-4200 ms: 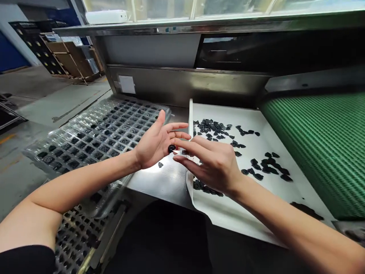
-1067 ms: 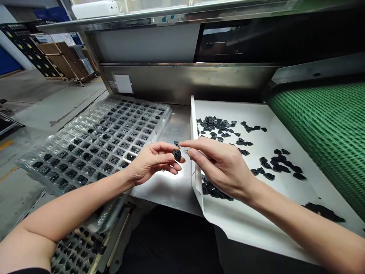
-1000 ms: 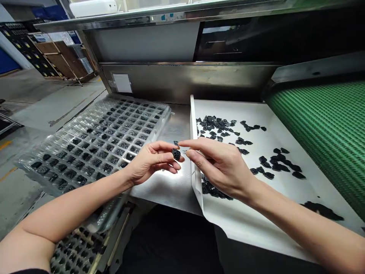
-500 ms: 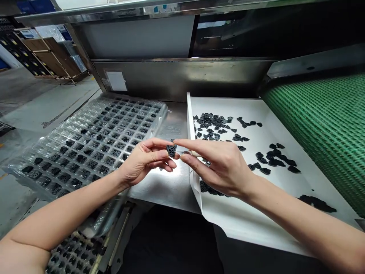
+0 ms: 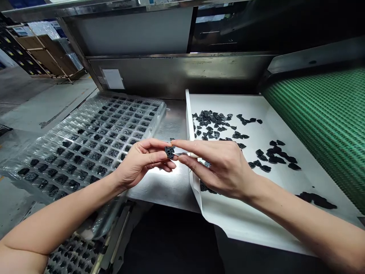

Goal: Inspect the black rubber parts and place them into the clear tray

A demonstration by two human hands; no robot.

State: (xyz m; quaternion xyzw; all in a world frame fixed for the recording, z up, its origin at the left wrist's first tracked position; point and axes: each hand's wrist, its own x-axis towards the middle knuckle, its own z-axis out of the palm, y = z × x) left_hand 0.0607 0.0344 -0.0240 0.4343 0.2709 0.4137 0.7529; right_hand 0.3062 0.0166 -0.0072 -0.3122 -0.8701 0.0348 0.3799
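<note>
Between thumb and fingers, my left hand (image 5: 142, 161) pinches a small black part (image 5: 169, 152) with a round, spoked face. My right hand (image 5: 219, 163) grips a thin tool (image 5: 191, 155) with a pale handle, its narrow tip at the black part. The right index finger reaches over to the top of the part. On the left lies a clear plastic tray (image 5: 156, 123) with rows of pockets holding black parts. On the right, many loose black parts (image 5: 211, 118) lie in a white tray (image 5: 228, 214).
A green mesh conveyor belt (image 5: 322, 110) runs along the right. Behind the trays rises a metal machine panel (image 5: 159, 76). Another filled tray (image 5: 74, 253) sits low at bottom left. Wrapped boxes (image 5: 42, 53) stand on the floor at back left.
The view has shifted slightly. The tool's thin tip now shows against the black part, and the part has turned a little in my left fingers.
</note>
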